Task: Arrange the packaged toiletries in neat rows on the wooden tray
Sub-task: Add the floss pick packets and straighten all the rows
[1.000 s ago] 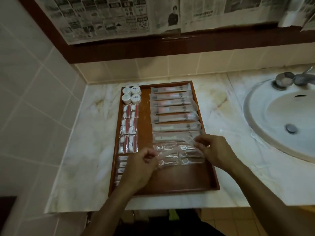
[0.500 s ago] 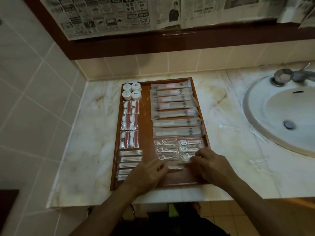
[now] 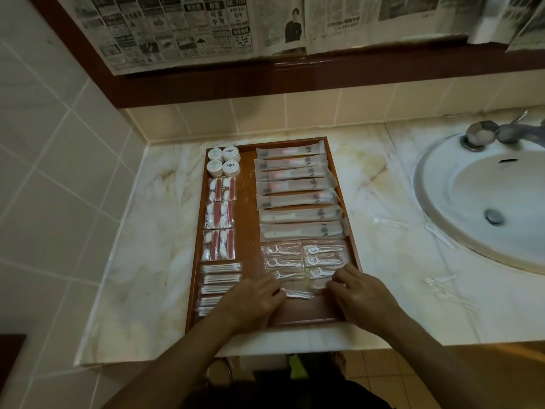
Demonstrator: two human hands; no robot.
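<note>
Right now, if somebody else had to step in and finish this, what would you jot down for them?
Left hand and right hand: both lie at the near end of the wooden tray, fingers on a clear floss pick packet; the grip itself is hard to tell.
Done: round white tubs at the far left corner, red and white packets below them, cotton swabs nearest; long sachets in a row on the right, floss picks in two columns beneath.
Left: line up this last packet with the floss rows.

Both hands rest on the near end of the wooden tray [image 3: 351, 219]: the left hand [image 3: 250, 302] and right hand [image 3: 359, 296] press the ends of a clear floss-pick packet [image 3: 298, 293], below rows of wrapped toiletries.
</note>
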